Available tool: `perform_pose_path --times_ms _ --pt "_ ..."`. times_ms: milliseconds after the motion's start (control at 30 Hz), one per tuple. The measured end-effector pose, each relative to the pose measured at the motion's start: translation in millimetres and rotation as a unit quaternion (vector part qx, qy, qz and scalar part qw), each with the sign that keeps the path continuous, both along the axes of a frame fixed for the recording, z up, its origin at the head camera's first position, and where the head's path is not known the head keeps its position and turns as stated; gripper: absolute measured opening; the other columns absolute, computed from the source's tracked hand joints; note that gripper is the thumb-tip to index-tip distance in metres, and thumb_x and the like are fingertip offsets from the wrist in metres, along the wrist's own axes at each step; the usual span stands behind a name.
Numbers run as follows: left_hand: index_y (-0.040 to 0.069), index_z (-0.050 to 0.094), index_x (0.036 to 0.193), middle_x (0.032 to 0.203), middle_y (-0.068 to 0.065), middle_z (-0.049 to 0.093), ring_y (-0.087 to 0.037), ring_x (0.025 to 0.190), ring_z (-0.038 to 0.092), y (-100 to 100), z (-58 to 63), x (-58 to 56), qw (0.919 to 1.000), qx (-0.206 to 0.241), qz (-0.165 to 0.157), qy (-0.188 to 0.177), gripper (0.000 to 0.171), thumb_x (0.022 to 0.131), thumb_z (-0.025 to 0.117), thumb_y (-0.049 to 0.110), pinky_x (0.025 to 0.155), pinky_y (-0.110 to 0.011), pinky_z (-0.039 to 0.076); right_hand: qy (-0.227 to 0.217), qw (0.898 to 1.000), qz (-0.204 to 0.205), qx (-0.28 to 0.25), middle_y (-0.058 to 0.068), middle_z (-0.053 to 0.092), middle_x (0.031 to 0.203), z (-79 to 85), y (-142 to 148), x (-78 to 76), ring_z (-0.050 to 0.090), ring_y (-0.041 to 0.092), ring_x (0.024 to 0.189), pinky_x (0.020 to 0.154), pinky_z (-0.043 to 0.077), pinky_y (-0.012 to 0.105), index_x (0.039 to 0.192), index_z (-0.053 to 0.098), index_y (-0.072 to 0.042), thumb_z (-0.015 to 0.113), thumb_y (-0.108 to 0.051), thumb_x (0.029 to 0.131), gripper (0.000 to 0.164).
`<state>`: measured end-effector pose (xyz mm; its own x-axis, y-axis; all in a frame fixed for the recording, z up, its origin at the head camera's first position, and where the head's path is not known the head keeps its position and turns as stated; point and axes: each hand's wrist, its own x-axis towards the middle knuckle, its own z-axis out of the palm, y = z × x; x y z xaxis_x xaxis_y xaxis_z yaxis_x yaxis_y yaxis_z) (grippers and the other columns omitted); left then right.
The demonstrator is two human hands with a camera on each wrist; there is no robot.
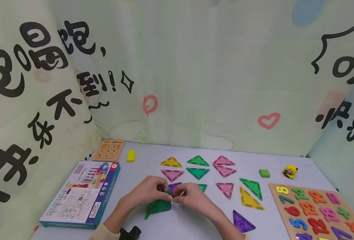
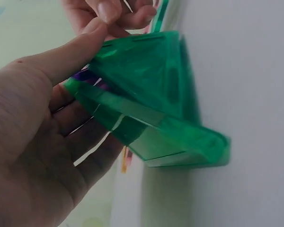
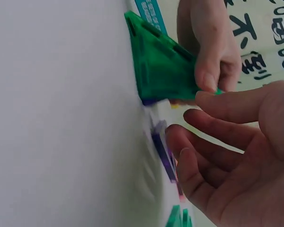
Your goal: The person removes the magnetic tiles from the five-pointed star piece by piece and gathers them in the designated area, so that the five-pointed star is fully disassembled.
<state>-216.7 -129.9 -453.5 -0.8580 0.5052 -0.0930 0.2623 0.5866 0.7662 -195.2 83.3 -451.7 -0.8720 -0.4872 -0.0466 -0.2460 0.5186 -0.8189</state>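
Note:
My left hand [image 1: 148, 191] grips a small build of green see-through triangle tiles [image 1: 159, 207] by its top, thumb on one side and fingers behind. In the left wrist view the green tiles [image 2: 142, 71] lean together at angles, with a bit of purple tile [image 2: 87, 75] showing between them. My right hand [image 1: 193, 196] is at the upper corner of the build. In the right wrist view its thumb touches the tip of the green tile [image 3: 163, 71], while the other fingers bend loosely, apart from it.
Yellow [image 1: 171, 162], green [image 1: 198, 160], pink [image 1: 172, 175] and purple [image 1: 242, 221] triangle tiles lie behind and right of the hands. A flat box [image 1: 81, 193] is at left, a wooden number board [image 1: 284, 213] at right. A toy duck [image 1: 290, 171] and green block [image 1: 264, 173] stand behind that board.

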Motion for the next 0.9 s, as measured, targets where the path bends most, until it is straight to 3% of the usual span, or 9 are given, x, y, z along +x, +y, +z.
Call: perform_pose_path --times_ms 100,233,400,500,667,900 --pt "0.022 0.063 0.079 0.072 0.009 0.054 -0.011 0.077 0.052 4.7 -2.0 2.6 0.9999 0.001 0.005 0.016 0.024 0.082 0.081 0.038 0.065 -0.022 0.040 -0.020 1.000 0.006 -0.009 0.000 0.068 0.084 -1.3 -2.3 8.5 0.058 0.013 0.074 0.062 0.048 0.023 0.092 0.073 -0.010 0.073 -0.015 0.086 0.008" --pt "0.022 0.062 0.078 0.071 0.011 0.055 -0.009 0.076 0.051 10.3 -4.9 4.5 0.9996 0.001 0.004 0.027 0.026 0.081 0.080 0.040 0.065 -0.022 0.039 -0.026 0.999 -0.017 -0.023 0.000 0.065 0.078 -4.1 -3.4 14.4 0.055 0.012 0.071 0.059 0.046 0.023 0.088 0.070 -0.008 0.075 -0.013 0.085 0.008" --pt "0.022 0.064 0.081 0.075 0.010 0.059 -0.010 0.078 0.054 7.0 -3.8 5.8 0.9998 0.010 -0.015 0.001 0.025 0.081 0.080 0.041 0.066 -0.022 0.043 -0.021 0.998 -0.037 -0.039 0.000 0.065 0.074 -9.1 -5.2 16.0 0.054 0.010 0.066 0.057 0.045 0.022 0.082 0.067 -0.008 0.073 -0.011 0.086 0.008" --pt "0.024 0.068 0.088 0.083 0.009 0.064 -0.012 0.084 0.057 -2.6 0.0 5.4 0.9990 0.010 -0.031 -0.029 0.020 0.082 0.080 0.039 0.074 -0.025 0.048 -0.021 0.998 -0.035 -0.043 -0.002 0.064 0.074 -11.1 -7.9 15.2 0.055 0.010 0.066 0.057 0.046 0.022 0.081 0.066 -0.009 0.072 -0.011 0.087 0.009" --pt "0.026 0.073 0.103 0.101 0.010 0.071 -0.015 0.101 0.059 -16.1 6.6 1.4 0.9971 -0.005 -0.051 -0.057 0.016 0.088 0.075 0.031 0.094 -0.041 0.051 -0.034 0.997 -0.038 -0.049 -0.001 0.063 0.074 -12.2 -7.4 14.3 0.055 0.012 0.066 0.058 0.047 0.024 0.081 0.066 -0.009 0.072 -0.011 0.087 0.009" --pt "0.021 0.075 0.106 0.103 0.007 0.073 -0.017 0.105 0.059 -19.7 10.8 -2.0 0.9973 0.008 -0.049 -0.054 0.017 0.090 0.073 0.027 0.098 -0.048 0.049 -0.035 0.997 -0.042 -0.052 0.000 0.064 0.077 -11.5 -4.1 11.8 0.056 0.014 0.069 0.061 0.049 0.025 0.082 0.065 -0.009 0.072 -0.013 0.088 0.010"
